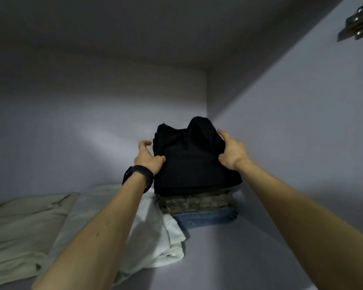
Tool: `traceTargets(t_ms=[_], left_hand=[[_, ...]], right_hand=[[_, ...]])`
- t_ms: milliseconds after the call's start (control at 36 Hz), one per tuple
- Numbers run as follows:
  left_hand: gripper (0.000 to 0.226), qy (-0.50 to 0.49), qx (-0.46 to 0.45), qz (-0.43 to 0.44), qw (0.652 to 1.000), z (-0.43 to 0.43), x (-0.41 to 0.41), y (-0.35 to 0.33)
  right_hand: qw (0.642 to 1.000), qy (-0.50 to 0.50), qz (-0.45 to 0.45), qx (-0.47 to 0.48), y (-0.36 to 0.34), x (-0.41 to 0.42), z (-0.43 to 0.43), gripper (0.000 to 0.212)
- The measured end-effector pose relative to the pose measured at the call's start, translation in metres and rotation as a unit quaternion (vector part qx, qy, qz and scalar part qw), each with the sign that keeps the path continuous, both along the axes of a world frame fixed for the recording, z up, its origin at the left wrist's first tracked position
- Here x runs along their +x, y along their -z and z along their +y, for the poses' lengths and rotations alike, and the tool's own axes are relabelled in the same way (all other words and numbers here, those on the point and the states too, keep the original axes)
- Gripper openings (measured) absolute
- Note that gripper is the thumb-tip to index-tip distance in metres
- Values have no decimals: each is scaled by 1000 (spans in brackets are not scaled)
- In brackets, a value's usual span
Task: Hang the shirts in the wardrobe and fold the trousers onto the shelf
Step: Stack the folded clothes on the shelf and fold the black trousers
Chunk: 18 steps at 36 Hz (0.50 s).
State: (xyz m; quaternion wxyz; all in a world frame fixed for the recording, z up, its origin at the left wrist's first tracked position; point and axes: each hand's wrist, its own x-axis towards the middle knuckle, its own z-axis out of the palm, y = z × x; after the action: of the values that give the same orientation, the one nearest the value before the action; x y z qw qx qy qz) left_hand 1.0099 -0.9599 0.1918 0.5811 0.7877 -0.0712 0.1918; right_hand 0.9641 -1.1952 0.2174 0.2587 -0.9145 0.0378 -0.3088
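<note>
From the head view, both my arms reach into the wardrobe, over the shelf (228, 264). The folded black trousers (195, 166) sit on top of a stack in the back corner, toward 1 o'clock, close to the side wall at 3 o'clock. My left hand (150, 160) grips their 9 o'clock edge: the thumb presses into the cloth and a finger wearing a ring (141, 145) stretches along the side. The other fingers are hidden behind the fabric. My right hand (232, 152) clasps the 3 o'clock edge, fingers curled over the top of the bundle. A dark wristband (137, 176) circles my left wrist.

Under the black trousers lies a folded camouflage garment (197, 203), and beneath that folded blue denim (208, 219), resting on the shelf. At 9 o'clock of the stack, touching it, a white cloth (166, 237) lies rumpled. Further out at 9 o'clock is a cream cloth (19, 222). A metal hinge (358, 24) is fixed to the side wall, high at 1 o'clock.
</note>
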Motion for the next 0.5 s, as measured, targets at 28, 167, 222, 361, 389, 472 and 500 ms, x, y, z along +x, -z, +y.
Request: traceTargets(t_ms=[28, 167, 222, 361, 389, 472, 500], left_hand=[[57, -5, -3, 16, 1000, -4, 10, 4], [50, -13, -10, 94, 995, -13, 46, 21], [46, -15, -7, 119, 993, -16, 57, 31], [46, -37, 12, 134, 990, -15, 81, 46], [41, -36, 20, 129, 991, -15, 80, 45], [41, -27, 45, 123, 991, -19, 75, 37], [52, -26, 57, 129, 990, -20, 73, 36]], right_hand=[[1000, -3, 15, -3, 1, 13, -4, 81], [996, -11, 94, -2, 16, 59, -22, 72], [993, -18, 117, 4, 29, 74, -30, 72], [989, -26, 144, 9, 59, 101, -37, 65], [990, -24, 140, 7, 60, 105, -37, 64], [992, -9, 129, -13, 56, 107, -37, 56], [991, -1, 129, -28, 54, 107, -36, 52]])
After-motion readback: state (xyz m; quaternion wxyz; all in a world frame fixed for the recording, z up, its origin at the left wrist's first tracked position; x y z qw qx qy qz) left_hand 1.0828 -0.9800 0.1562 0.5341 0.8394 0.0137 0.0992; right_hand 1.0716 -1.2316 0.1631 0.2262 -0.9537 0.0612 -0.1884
